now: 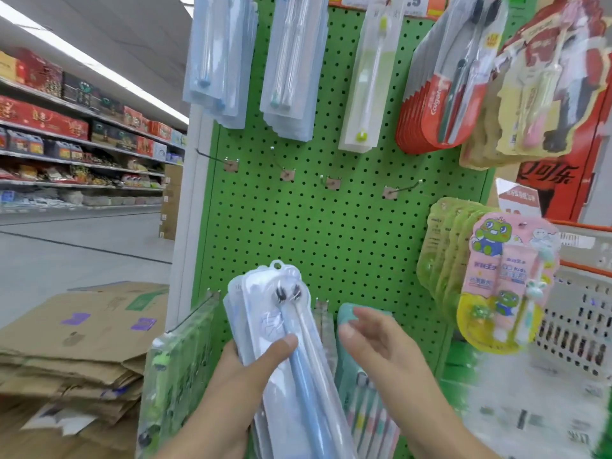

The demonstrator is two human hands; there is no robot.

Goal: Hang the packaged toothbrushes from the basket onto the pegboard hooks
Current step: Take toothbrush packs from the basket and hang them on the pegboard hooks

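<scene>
My left hand point(231, 385) grips a stack of clear toothbrush packs point(281, 326), thumb across the front, hang holes pointing up. The front pack shows a blue and a white brush with dark bristles. My right hand point(374, 339) hovers just right of the stack, fingers relaxed, holding nothing. Straight ahead is the green pegboard point(331, 233). Across its middle row stand several bare metal hooks point(402, 188), well above the stack. The white slotted basket point(576, 326) with an orange rim sits at the right edge.
Packaged toothbrushes fill the top row point(288, 61) and the right side, with red packs point(430, 104) and green and pink children's sets point(506, 283). Green point(175, 376) and teal point(357, 385) packs hang low, beside my hands. Flattened cardboard point(76, 342) lies on the left. A stocked aisle runs beyond it.
</scene>
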